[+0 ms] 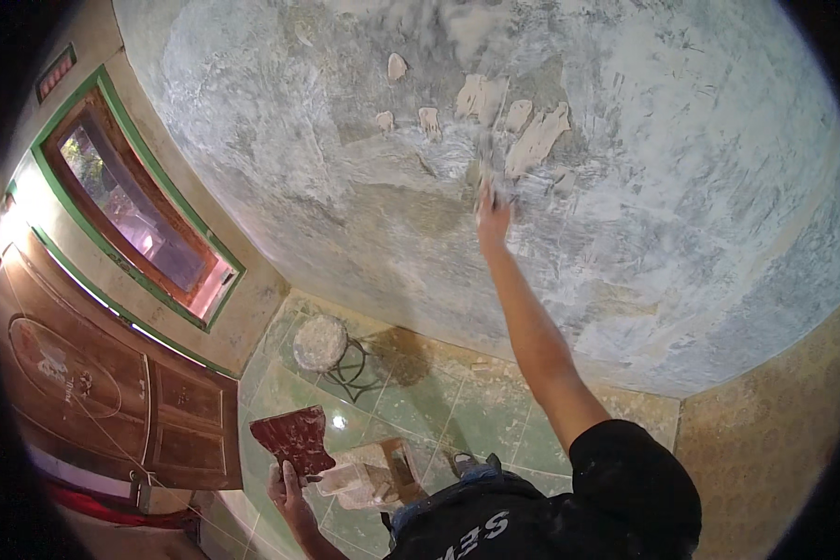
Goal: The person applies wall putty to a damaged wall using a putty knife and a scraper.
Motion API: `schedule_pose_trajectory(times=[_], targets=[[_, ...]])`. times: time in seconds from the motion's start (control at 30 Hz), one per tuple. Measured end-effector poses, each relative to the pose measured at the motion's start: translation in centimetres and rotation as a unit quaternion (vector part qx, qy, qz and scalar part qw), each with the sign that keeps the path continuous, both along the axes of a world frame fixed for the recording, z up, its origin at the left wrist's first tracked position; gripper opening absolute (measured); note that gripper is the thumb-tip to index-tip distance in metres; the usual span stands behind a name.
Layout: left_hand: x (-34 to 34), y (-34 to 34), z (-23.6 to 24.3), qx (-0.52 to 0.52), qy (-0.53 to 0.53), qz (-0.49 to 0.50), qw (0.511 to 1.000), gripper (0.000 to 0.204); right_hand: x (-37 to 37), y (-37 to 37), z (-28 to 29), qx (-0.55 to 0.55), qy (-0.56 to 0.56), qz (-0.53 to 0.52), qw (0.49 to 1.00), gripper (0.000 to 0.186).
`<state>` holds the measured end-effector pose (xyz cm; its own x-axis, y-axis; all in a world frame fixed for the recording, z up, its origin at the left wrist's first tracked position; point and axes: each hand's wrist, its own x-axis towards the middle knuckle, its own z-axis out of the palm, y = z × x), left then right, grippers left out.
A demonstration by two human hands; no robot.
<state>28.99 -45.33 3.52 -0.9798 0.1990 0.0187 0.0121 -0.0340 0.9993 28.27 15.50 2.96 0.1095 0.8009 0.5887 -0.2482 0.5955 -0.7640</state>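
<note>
My right arm reaches up and forward to the grey, patchily plastered wall. My right hand is closed around the handle of a putty knife, its blade smeared by motion at the wall. Just beyond it, thick pale dabs of filler stick to the surface, with smaller dabs to the left. Low on the left, my left hand grips a dark red, flat spreader board by its lower edge. Whitish smears mark the board's face.
A round stool with a white-spattered top stands near the wall's foot. By my feet lies a pale, filler-covered container on the green tiled floor. On the left are a green-framed window and a brown wooden door.
</note>
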Motion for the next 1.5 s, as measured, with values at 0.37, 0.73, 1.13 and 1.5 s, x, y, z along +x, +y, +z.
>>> schedule_pose_trajectory(times=[0.37, 0.73, 1.13, 1.5], targets=[[1.4, -2.2, 0.5, 0.019, 0.014, 0.011, 1.0, 0.02, -4.2, -2.2, 4.7, -0.027, 0.107, 0.188, 0.976, 0.028], [1.1, -1.9, 0.2, -0.017, 0.01, 0.035, 0.999, 0.019, -0.9, -0.4, -9.0, -0.114, -0.101, -0.048, 0.987, 0.044], [1.0, -2.3, -0.7, 0.008, -0.001, -0.004, 1.0, 0.019, 10.4, 3.0, -2.5, -0.018, -0.33, -0.107, 0.938, 0.046], [0.8, -2.6, -1.5, 0.04, 0.007, 0.041, 0.998, 0.022, 18.7, 2.8, -5.6, -0.171, 0.062, 0.099, 0.978, 0.028]])
